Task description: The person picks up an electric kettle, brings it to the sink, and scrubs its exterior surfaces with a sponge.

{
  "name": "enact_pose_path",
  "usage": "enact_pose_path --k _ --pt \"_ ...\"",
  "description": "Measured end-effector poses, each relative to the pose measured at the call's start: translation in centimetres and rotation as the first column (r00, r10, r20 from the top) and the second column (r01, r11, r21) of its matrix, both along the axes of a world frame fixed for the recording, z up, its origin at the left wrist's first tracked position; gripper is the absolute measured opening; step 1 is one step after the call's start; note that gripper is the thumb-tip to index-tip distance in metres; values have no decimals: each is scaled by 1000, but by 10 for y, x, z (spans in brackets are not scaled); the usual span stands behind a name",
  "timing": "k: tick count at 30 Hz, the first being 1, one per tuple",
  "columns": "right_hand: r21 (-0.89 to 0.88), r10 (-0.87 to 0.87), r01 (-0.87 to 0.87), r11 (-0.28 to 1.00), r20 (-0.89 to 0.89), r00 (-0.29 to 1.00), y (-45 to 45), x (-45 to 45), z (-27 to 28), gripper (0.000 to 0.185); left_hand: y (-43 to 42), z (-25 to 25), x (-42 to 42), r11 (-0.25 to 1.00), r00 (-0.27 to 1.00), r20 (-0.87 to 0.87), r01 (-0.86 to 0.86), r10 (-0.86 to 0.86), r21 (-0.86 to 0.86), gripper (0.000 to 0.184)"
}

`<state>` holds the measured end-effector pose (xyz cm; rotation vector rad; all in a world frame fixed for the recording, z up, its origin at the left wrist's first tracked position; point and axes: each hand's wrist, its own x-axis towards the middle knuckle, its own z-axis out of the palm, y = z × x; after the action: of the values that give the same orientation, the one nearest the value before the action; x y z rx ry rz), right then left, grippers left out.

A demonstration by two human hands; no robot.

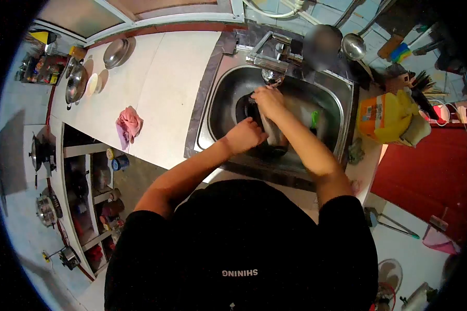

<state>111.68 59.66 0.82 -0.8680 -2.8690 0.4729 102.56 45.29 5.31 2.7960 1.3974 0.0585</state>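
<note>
In the sink (217,98) stands or leans a silver vessel with black parts, which looks like a kettle (276,136); my forearms hide some of it. My left hand (245,136) is closed at its near side, by the black handle, with the fingertips partly hidden. Higher up, my right hand (269,101) has its fingers curled on the kettle's upper end, just below the faucet (270,61). A bright green item (314,119) lies in the basin to the right of my right forearm.
A pink cloth (128,124) lies on the white counter (176,78) to the left, with metal pans (77,83) farther off. A yellow jug (394,118) stands right of the sink. A ladle (353,47) hangs behind it. Open shelves (91,192) are below left.
</note>
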Motion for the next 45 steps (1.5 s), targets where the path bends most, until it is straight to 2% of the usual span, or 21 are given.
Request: enact_pose_path --k 3,6,9,15,18,20,21,24,25,26,29,30,32,34,35,38,39,42,43,44,45 --pt "46 -37 39 998 -47 998 -2 -12 -31 21 5 7 -14 999 999 47 -14 12 51 12" --pt "-17 174 -177 984 -98 980 -43 33 39 22 9 -6 -23 999 990 142 -17 13 31 10" --pt "2 55 -56 998 -181 982 -66 74 60 23 9 3 -16 998 990 126 -66 68 -14 7" --pt "-290 -11 -92 953 -338 941 -79 100 63 24 2 2 -30 991 981 140 -135 137 -26 7" --pt "-354 -261 102 930 -438 860 -46 87 36 21 1 -6 -28 991 984 115 -133 134 -15 8" --pt "-485 -391 161 860 -421 819 2 79 -24 22 0 -1 -26 994 994 48 -96 99 -56 10" --pt "-672 -548 261 693 -256 796 14 75 -22 24 1 3 -26 992 991 63 -115 118 -51 11" --pt "-426 -400 254 869 -298 867 16 50 -23 24 3 10 -28 987 982 113 -143 151 -75 14" --pt "-168 -210 142 976 -528 823 5 42 -10 20 1 8 -31 984 979 136 -139 154 -115 18" --pt "-117 -133 80 990 -564 815 1 35 -7 20 -2 6 -32 978 974 162 -131 158 -163 21" --pt "-500 -562 370 783 -313 766 29 45 -38 20 -4 7 -27 956 963 173 -163 208 -243 26" --pt "-554 -602 487 676 -32 798 42 52 -63 20 -2 6 -27 947 953 183 -191 242 -260 26" --pt "-501 -621 575 647 90 778 35 47 -76 22 -4 9 -32 921 941 146 -253 306 -297 24" --pt "-511 -632 468 721 -208 747 11 41 -33 24 -11 -4 -41 922 930 183 -259 318 -288 23" --pt "-446 -508 318 837 -416 754 9 40 -36 25 -13 -2 -39 940 943 164 -249 290 -234 22" --pt "-489 -470 219 844 -478 742 19 45 -55 25 -12 0 -24 987 981 115 -148 154 -57 12" --pt "-601 -638 389 699 -278 718 25 50 -57 25 -11 4 -20 985 982 112 -144 155 -99 11" --pt "-606 -689 422 675 -312 654 42 43 -109 25 -13 -8 -21 983 974 139 -168 177 -75 9" --pt "-554 -687 487 675 -232 688 41 33 -87 23 -12 -7 -21 981 973 138 -171 182 -92 10" --pt "-557 -587 465 688 -51 808 40 23 -37 25 -11 -4 -20 979 972 138 -175 189 -109 12" --pt "-493 -626 557 668 31 779 27 9 4 26 -9 -2 -21 976 971 137 -180 197 -124 14"
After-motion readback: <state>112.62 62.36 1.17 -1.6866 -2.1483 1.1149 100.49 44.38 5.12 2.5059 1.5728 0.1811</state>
